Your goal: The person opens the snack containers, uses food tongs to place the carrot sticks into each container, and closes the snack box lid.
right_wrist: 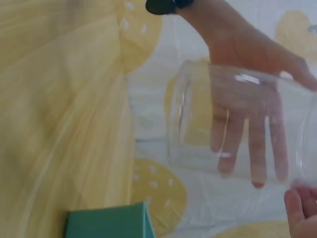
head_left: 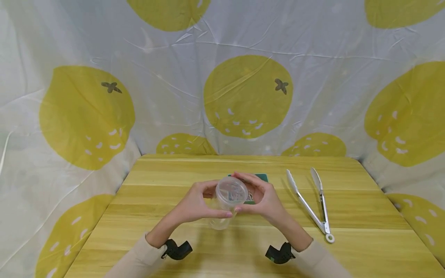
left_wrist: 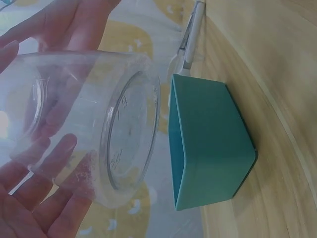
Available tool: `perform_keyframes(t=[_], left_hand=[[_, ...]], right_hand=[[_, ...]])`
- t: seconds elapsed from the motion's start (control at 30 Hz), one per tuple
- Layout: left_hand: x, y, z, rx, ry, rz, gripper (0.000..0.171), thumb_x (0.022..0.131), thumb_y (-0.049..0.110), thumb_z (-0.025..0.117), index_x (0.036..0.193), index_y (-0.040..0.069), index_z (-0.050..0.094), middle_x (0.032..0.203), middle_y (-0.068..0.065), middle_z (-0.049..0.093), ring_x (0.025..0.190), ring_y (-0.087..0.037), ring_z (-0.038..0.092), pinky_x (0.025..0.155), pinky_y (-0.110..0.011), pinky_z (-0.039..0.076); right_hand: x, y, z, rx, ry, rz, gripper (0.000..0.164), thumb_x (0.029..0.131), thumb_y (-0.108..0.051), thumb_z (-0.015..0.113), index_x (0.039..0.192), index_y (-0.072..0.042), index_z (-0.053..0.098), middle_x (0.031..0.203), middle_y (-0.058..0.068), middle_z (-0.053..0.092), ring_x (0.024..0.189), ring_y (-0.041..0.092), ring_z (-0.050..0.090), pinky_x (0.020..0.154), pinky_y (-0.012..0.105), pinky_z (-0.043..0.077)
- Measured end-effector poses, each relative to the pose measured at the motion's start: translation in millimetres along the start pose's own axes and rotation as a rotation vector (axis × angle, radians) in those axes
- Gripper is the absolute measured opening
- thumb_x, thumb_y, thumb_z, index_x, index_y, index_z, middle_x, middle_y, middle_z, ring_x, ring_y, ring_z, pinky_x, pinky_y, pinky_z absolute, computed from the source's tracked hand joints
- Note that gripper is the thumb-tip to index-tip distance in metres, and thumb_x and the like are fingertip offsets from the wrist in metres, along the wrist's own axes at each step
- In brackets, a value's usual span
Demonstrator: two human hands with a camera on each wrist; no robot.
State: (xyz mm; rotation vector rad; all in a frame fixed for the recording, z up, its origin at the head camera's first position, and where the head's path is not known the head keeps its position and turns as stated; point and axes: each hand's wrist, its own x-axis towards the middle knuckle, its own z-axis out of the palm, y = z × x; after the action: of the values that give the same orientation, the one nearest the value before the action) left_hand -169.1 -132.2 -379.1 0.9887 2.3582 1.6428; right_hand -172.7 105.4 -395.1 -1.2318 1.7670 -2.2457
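Observation:
A clear plastic jar (head_left: 219, 222) is held above the table, its base downward and tilted a little. My left hand (head_left: 198, 202) grips it from the left, thumb in front and fingers behind; the right wrist view shows those fingers through the wall. At the jar's rim (head_left: 231, 190), my right hand (head_left: 264, 199) holds from the right with thumb and fingers. Whether a lid sits there I cannot tell. Nothing shows inside the jar (left_wrist: 130, 134). Behind the hands stands a green box (left_wrist: 213, 144), partly hidden in the head view, with small unclear items inside.
Metal tongs (head_left: 325, 216) with pale tips lie spread on the table to the right of my right hand. The wooden table (head_left: 167, 170) meets a lemon-print cloth (head_left: 174, 88) at the back and sides.

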Motion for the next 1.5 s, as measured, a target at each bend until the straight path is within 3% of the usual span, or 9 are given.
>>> perform_keyframes(t=[0.23,0.4,0.6,0.83,1.1,1.37,1.5], left_hand=[[0.0,-0.4,1.4,0.029,0.027,-0.012,0.067,0.075,0.026,0.09,0.135,0.015,0.063,0.114,0.001,0.071,0.1,-0.023,0.069,0.087,-0.034,0.056],[0.6,-0.6,1.5,0.036,0.024,-0.001,0.069,0.076,0.027,0.089,0.137,0.011,0.061,0.116,0.003,0.071,0.103,-0.026,0.069,0.088,-0.035,0.056],[1.1,0.8,2.0,0.029,0.0,-0.004,0.071,0.075,0.026,0.09,0.138,0.012,0.06,0.118,0.004,0.07,0.104,-0.017,0.068,0.089,-0.035,0.055],[0.5,1.7,4.2,-0.001,-0.029,0.002,0.07,0.076,0.025,0.089,0.139,0.02,0.059,0.123,0.0,0.069,0.106,-0.023,0.068,0.089,-0.035,0.055],[2.0,2.0,5.5,0.007,-0.045,0.023,0.068,0.075,0.024,0.09,0.136,0.015,0.062,0.12,0.005,0.07,0.103,-0.017,0.068,0.088,-0.035,0.056],[2.2,2.5,2.3,0.028,0.001,0.004,0.07,0.073,0.025,0.092,0.136,0.019,0.062,0.121,0.004,0.07,0.105,-0.014,0.067,0.089,-0.034,0.055],[1.9,1.0,1.4,0.032,0.009,-0.008,0.07,0.073,0.027,0.092,0.136,0.023,0.062,0.121,0.002,0.07,0.105,-0.014,0.067,0.09,-0.034,0.055]], right_hand=[[-4.1,0.8,14.0,-0.053,0.124,0.053,0.084,0.076,-0.014,0.089,0.142,0.013,0.044,0.141,0.024,0.047,0.128,0.03,0.048,0.108,0.03,0.041],[-4.3,2.9,15.9,-0.046,0.15,0.035,0.079,0.077,-0.008,0.087,0.14,0.014,0.046,0.139,0.026,0.047,0.127,0.035,0.048,0.106,0.028,0.042],[-1.5,3.8,7.9,-0.024,0.057,-0.008,0.077,0.079,-0.007,0.086,0.139,0.016,0.044,0.136,0.027,0.048,0.123,0.045,0.047,0.103,0.03,0.046],[6.3,4.9,-11.9,-0.024,-0.124,-0.052,0.077,0.077,-0.005,0.087,0.138,0.016,0.047,0.134,0.026,0.05,0.12,0.028,0.053,0.1,0.035,0.048],[9.9,2.3,-23.5,-0.032,-0.216,-0.031,0.08,0.075,-0.004,0.088,0.14,0.015,0.045,0.14,0.029,0.046,0.126,0.029,0.051,0.101,0.039,0.048],[6.0,-0.9,-15.4,-0.046,-0.129,-0.1,0.087,0.076,-0.005,0.087,0.142,0.019,0.037,0.138,0.042,0.038,0.133,0.028,0.046,0.11,0.037,0.039],[2.6,-0.9,-4.5,-0.073,-0.022,-0.086,0.087,0.075,-0.008,0.088,0.143,0.017,0.039,0.139,0.034,0.042,0.133,0.028,0.046,0.11,0.035,0.038]])
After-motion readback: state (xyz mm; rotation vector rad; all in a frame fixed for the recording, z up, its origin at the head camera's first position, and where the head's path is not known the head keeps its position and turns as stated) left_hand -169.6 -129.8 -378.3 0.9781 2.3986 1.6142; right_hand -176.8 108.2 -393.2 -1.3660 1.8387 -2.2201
